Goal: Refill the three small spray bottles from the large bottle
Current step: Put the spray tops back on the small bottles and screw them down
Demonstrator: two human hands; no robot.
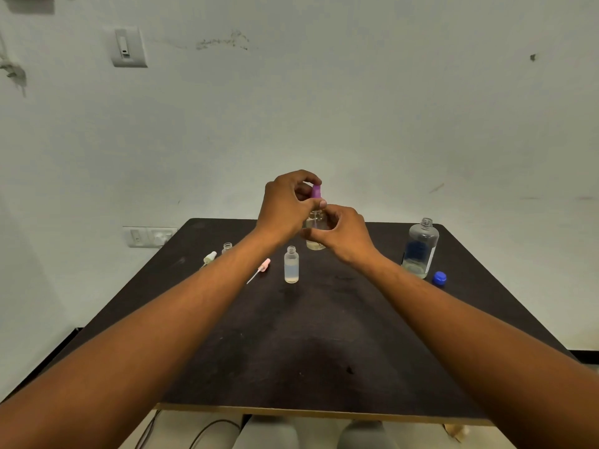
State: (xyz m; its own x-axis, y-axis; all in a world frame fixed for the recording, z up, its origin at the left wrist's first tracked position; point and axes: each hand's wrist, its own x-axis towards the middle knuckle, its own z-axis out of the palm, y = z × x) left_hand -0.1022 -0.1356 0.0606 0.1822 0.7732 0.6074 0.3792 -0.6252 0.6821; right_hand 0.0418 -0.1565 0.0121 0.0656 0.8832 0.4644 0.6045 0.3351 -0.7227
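Both hands raised above the far middle of the dark tabletop (324, 335), working on one small spray bottle (315, 228).

Right hand (343, 233): fingers and thumb curled round the clear body of that bottle, holding it upright and off the surface. A little pale yellowish liquid shows at its base, below the hand.

Left hand (285, 202): fingertips pinching the purple spray cap (316, 191) at the bottle's neck. Cap sits at the mouth; cannot tell whether it is screwed down or only resting there.

Second small bottle (291, 264): stands upright on the tabletop just below and left of the held one, uncapped, roughly half full of cloudy liquid.

Pink spray head (264, 265): lies on its side beside that bottle, dip tube pointing toward the near left.

Third small bottle (227, 247): further left, mouth open, mostly hidden behind the left forearm; fill level not visible.

White spray head (210, 257): lies just left of it.

Large bottle (420, 247): upright near the right far corner, well apart from the hands, mouth open, dark blue label, shallow layer of liquid at the bottom.

Blue cap (439, 278): rests on the tabletop just beside the large bottle's base, on its near right.

Behind: pale wall with a switch plate (129, 47) high left and a socket panel (149, 236) low by the table edge.
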